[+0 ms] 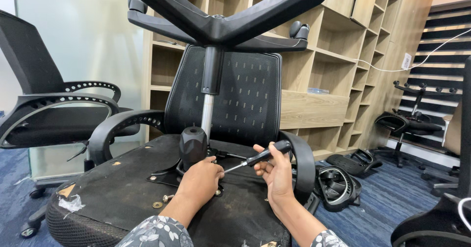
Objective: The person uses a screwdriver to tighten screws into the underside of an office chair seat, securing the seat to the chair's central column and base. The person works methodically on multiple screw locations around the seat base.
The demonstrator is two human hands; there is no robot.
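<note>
Centre: right hand (277, 171) grips screwdriver (260, 157) at the seat plate (169, 176); left hand (198, 180) closed on a fitting; two screws (162, 201) lie loose.

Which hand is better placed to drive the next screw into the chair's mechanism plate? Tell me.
Probably the right hand: its fingers already grip the screwdriver, tip aimed at the mechanism plate. The left hand rests there, steadying.

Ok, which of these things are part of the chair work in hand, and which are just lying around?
In hand:
upturned chair
screwdriver in right hand
seat plate under left hand
gas lift
wheel base

Lying about:
second chair
spare armrests
overturned chair
shelves
</note>
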